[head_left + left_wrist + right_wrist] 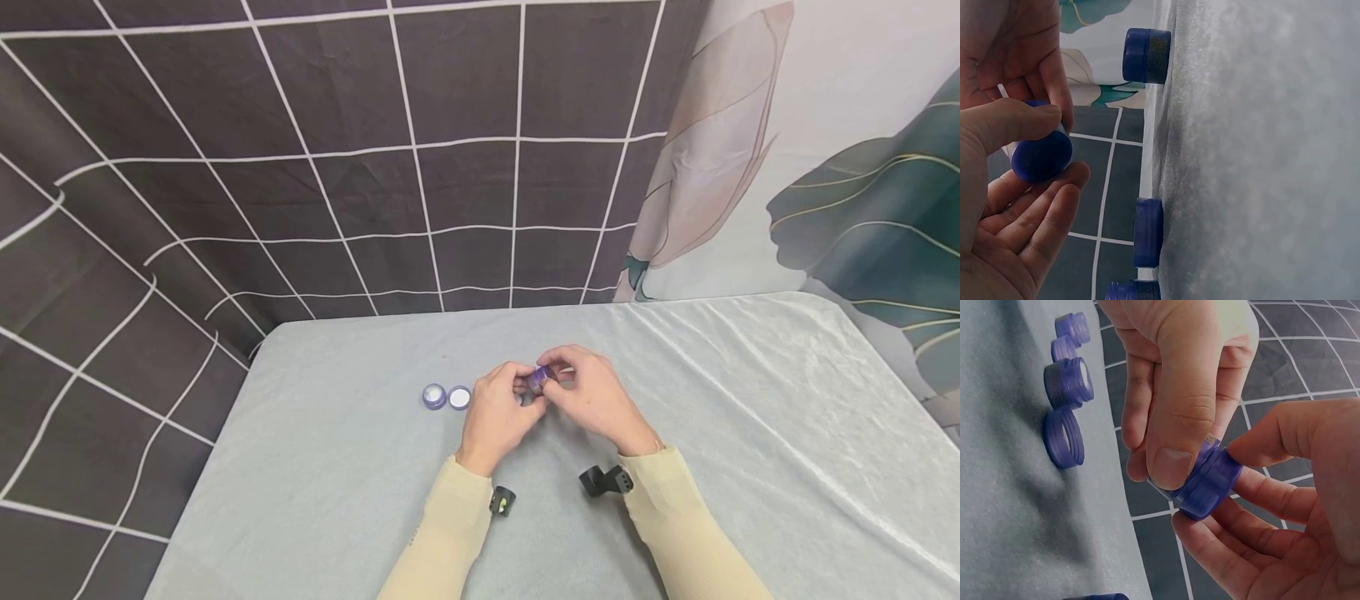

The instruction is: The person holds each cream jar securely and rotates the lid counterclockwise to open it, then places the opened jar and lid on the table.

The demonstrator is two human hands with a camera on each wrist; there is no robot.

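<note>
You have a small purple jar (542, 379) held up above the tabletop (315, 483), between both hands: your left hand (497, 417) keeps its grip with the thumb pressed along one part, while your right hand (592, 396) has a fingertip grip round the wider plain part, which looks like the cap. The step seems to be twisting one against the other, though you can't tell from here whether it's loosening or tightening. Below, the near open jar (1067, 384) and the far open jar (434, 396) stand with loose lids (459, 398) beside them, so opening seems likelier. If so, the next move calls for a steady left grip, a turn from the right, and the jar kept level against spilling
</note>
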